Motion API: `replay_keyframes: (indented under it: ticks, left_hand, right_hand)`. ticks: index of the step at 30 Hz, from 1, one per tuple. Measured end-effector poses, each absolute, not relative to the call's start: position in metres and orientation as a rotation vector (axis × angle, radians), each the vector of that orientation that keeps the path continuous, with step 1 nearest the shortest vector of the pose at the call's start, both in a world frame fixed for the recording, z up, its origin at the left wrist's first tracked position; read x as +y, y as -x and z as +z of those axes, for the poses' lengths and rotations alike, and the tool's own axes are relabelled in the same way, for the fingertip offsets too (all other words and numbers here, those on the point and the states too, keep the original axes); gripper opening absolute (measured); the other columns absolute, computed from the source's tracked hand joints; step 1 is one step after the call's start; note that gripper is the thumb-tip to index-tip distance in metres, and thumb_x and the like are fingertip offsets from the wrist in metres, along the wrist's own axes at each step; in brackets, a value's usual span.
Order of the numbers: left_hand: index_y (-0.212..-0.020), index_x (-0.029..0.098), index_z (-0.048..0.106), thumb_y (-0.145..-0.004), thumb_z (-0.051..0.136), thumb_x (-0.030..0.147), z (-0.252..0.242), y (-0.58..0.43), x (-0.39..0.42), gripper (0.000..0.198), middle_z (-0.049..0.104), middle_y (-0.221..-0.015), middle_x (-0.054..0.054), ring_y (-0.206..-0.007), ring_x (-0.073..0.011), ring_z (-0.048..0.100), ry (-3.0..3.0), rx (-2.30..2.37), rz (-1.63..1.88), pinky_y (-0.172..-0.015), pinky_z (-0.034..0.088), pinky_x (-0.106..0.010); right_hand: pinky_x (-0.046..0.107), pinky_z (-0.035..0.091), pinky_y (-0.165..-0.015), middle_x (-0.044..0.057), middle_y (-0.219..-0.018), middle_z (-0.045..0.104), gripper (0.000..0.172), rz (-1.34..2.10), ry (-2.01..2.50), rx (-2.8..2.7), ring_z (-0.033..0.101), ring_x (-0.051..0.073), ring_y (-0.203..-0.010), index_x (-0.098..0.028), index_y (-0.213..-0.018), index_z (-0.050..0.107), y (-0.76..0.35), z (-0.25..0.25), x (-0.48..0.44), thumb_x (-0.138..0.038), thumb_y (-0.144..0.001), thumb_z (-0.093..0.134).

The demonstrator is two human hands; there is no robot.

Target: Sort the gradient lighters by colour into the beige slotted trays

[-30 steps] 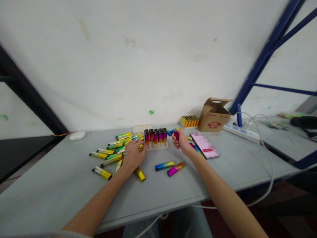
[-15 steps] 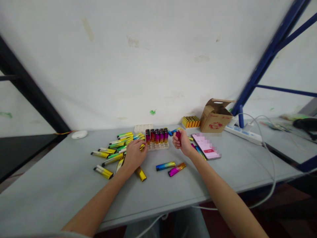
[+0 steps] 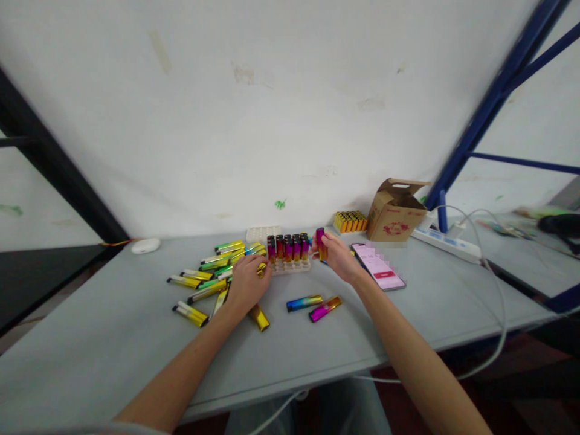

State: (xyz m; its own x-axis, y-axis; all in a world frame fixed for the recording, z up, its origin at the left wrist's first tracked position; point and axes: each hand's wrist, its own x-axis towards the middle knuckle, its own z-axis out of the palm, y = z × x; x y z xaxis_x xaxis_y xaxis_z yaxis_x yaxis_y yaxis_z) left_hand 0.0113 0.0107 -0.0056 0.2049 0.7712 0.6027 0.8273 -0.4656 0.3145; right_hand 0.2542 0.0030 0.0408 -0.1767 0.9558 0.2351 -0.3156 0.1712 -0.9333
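My right hand [image 3: 339,257] is closed around a purple-and-gold lighter [image 3: 321,243], held upright just right of a white tray [image 3: 290,267]. Several lighters [image 3: 287,248] of the same colours, with black tops, stand in rows in that tray. At the tray's left end, my left hand [image 3: 248,279] is curled on a shiny gold lighter [image 3: 261,269], of which only the end shows. Loose yellow, green and white lighters [image 3: 207,291] lie around and left of this hand. In front of the tray lie a blue-and-yellow lighter [image 3: 304,302] and a magenta-and-orange lighter [image 3: 325,309].
A second white tray [image 3: 263,234] lies by the wall. At the back right are a block of yellow lighters [image 3: 350,222] and an open cardboard box [image 3: 393,214]. A phone [image 3: 378,266], a power strip [image 3: 448,243] and a white cable are on the right. A white disc [image 3: 145,246] lies far left.
My right hand has moved slightly left and turned, so the purple-and-gold lighter in it now stands upright and shows more of its length. My left hand stays where it was.
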Motion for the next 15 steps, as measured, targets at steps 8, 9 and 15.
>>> replay_keyframes:
  ticks: [8,9,15]
  left_hand:
    - [-0.083,0.018,0.069,-0.084,0.051,0.025,0.000,-0.017,0.008,0.020,0.071,-0.090,-0.009,-0.090,-0.0259,0.064,2.378,-1.625,-1.115,-0.086,0.048,-0.040]
    - [-0.083,0.018,0.069,-0.084,0.051,0.024,0.001,-0.018,0.008,0.020,0.071,-0.090,-0.009,-0.090,-0.0261,0.064,2.380,-1.633,-1.109,-0.086,0.048,-0.040]
    - [-0.084,0.018,0.070,-0.083,0.052,0.024,0.002,-0.018,0.006,0.019,0.072,-0.092,-0.008,-0.090,-0.0265,0.064,2.400,-1.654,-1.029,-0.086,0.047,-0.040]
  right_hand:
    - [0.038,0.042,-0.096,0.005,-0.094,0.069,0.011,0.625,0.874,-1.592,0.059,0.022,-0.096,-0.025,-0.087,0.075,-0.245,0.044,0.004,-0.028,-0.076,0.073]
    - [0.039,0.042,-0.096,0.005,-0.093,0.070,0.012,0.577,0.888,-1.604,0.060,0.022,-0.095,-0.025,-0.087,0.075,-0.241,0.042,0.004,-0.028,-0.076,0.072]
    - [0.039,0.046,-0.094,0.007,-0.100,0.069,0.019,0.267,0.921,-1.808,0.061,0.022,-0.100,-0.021,-0.094,0.072,-0.216,0.033,0.011,-0.019,-0.075,0.069]
